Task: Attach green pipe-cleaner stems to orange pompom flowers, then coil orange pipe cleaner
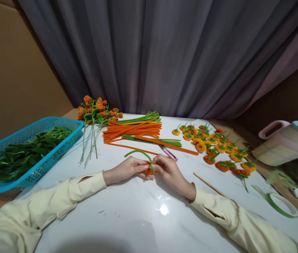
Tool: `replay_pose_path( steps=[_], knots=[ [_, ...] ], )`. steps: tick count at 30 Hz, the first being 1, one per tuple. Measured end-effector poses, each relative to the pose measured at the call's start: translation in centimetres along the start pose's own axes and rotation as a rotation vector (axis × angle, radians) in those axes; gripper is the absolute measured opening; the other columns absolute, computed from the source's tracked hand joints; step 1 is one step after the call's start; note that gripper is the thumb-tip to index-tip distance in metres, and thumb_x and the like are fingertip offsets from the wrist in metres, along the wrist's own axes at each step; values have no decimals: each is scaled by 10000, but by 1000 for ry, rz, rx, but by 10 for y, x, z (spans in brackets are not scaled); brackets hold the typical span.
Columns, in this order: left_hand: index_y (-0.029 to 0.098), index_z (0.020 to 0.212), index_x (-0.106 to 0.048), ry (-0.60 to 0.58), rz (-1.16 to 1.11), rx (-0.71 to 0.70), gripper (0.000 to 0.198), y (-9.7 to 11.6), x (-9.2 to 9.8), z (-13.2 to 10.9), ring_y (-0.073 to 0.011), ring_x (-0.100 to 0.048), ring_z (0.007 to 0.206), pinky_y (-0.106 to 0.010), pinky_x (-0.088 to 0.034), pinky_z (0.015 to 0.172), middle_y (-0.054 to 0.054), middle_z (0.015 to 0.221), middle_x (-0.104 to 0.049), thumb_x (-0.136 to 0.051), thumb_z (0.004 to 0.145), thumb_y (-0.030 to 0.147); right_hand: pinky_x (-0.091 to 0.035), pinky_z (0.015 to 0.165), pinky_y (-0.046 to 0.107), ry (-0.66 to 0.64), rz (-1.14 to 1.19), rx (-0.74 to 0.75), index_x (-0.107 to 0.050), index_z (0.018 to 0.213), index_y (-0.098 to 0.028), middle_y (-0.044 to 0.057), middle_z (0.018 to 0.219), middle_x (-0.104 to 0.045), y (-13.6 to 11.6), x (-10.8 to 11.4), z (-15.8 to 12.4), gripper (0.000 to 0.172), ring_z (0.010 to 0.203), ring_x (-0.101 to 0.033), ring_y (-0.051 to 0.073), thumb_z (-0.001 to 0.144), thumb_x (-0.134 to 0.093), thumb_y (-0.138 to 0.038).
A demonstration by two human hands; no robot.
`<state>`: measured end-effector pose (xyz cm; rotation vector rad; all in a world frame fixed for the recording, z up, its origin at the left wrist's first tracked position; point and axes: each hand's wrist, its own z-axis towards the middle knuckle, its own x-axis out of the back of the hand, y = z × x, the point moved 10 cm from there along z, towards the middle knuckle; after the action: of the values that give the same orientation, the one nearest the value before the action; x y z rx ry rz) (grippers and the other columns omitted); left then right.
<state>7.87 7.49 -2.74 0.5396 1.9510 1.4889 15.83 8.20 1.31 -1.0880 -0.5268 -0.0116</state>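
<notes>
Fingers (140, 164) of our left hand (125, 171) are clamped on an orange flower head (149, 170), on our side of the orange bundle (131, 131); those of our right hand (171, 172) pinch a green strip (139, 152) beside it. From that pinch, the strip's long axis arches leftward, on the bundle's side of our left hand. Both hands are equally near.

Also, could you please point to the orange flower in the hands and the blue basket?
Orange flower (149, 171), head view: its orange bloom.
Blue basket (55, 154), head view: its near side wall.
</notes>
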Motion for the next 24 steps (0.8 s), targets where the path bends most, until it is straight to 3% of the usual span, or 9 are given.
replay_pose_path(
  steps=[9,14,16,19,22,24],
  knots=[
    [75,876,-646,-63,-143,-21,264,5,-2,-2,-198,-655,867,-367,-452,929,-107,867,-674,-598,824,330,-394,639,267,0,-87,125,-500,754,-198,27,746,-524,-25,3,-2,144,695,-499,155,887,-468,-243],
    [87,926,-632,5,-178,-23,264,-1,6,2,-179,-649,825,-381,-475,900,-85,867,-667,-667,769,297,-393,561,253,71,22,-70,-524,742,-196,14,715,-540,0,9,1,213,608,-490,133,818,-592,-382],
    [96,955,-630,81,-82,-73,300,4,13,1,-183,-646,817,-381,-491,866,-82,879,-666,-674,758,318,-367,489,237,34,152,-215,-514,672,-185,-17,591,-517,19,4,2,314,514,-462,112,760,-640,-458],
    [113,1032,-623,204,152,-189,339,22,20,-6,-206,-629,895,-352,-498,839,-107,1000,-657,-637,782,342,-332,412,223,-135,410,-426,-532,619,-158,-36,457,-495,37,-15,-1,403,394,-439,92,721,-646,-531],
    [132,1091,-619,277,453,-344,312,44,17,-18,-214,-595,991,-334,-477,879,-120,1116,-628,-571,832,300,-412,490,238,-239,594,-516,-602,663,-120,17,557,-604,35,-23,-4,413,468,-534,107,698,-673,-525],
    [148,1127,-607,254,682,-531,295,60,4,-28,-210,-581,1016,-333,-466,902,-120,1108,-629,-530,857,238,-444,602,249,-257,640,-521,-646,707,-107,37,657,-646,32,-22,-5,377,573,-570,110,679,-713,-478]
  ],
)
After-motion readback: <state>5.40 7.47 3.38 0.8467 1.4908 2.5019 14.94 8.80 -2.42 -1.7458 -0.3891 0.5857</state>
